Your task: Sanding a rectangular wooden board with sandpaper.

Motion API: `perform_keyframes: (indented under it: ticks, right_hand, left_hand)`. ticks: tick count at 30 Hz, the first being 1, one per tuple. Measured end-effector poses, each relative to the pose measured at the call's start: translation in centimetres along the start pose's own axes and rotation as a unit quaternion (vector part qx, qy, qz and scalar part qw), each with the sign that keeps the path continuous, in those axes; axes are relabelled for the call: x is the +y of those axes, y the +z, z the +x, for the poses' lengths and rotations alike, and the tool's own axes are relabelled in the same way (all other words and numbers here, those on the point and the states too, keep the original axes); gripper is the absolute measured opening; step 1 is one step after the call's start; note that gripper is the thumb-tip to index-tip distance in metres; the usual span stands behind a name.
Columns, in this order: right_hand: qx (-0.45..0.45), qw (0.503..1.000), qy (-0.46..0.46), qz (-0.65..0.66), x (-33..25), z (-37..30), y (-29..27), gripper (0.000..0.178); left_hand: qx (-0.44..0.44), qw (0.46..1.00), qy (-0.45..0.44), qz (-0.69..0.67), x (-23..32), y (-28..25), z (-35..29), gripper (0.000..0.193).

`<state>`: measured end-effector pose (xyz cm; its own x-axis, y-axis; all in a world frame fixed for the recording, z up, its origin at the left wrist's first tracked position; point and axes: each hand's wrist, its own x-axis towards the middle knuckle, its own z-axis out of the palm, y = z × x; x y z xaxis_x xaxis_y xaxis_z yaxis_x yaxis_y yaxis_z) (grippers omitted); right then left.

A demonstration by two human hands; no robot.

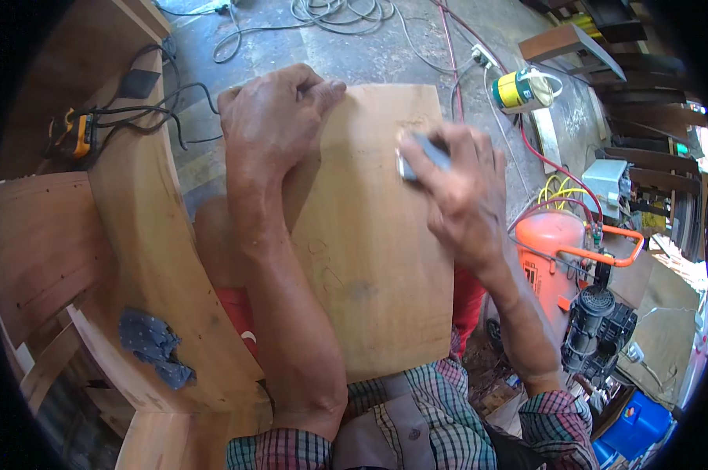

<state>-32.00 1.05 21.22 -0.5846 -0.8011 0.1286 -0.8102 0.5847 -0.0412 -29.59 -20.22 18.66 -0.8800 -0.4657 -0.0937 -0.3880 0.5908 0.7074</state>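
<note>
Head view, sole entry. Wooden board (370, 235): face up before you, apparently laid across your red trousers (469, 301), near end at your checked shirt (432, 419). Left hand (272, 117): fingers curled at the board's far left corner, thumb toward the far edge; whether it grips or only presses is hidden. Right hand (467, 180): partly closed around a grey block (431, 152), held at the board's face, far right portion. Marks: rough-looking patch (413, 122) just beyond the block; dark smudge (359, 291) toward the near end. Handling, as judged: block sole flat, pressure even; strokes lengthwise, as the grain seems to run; lighter touch at the edge, lest it round over; left hand firm, clear of your stroke.
</note>
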Motion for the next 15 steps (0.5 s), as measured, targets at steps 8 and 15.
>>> perform_keyframes:
  ticks: [8, 15]
  right_hand:
    - [0.016, 1.000, 0.016, 0.013, 0.5, 1.4, -0.8, 0.044]
    - [0.007, 1.000, 0.019, 0.023, -0.6, -1.4, -0.8, 0.046]
  left_hand:
    - [-0.006, 1.000, -0.006, -0.008, 0.5, 0.4, 0.6, 0.036]
    - [0.020, 1.000, 0.012, -0.011, 0.6, 0.4, -0.1, 0.038]
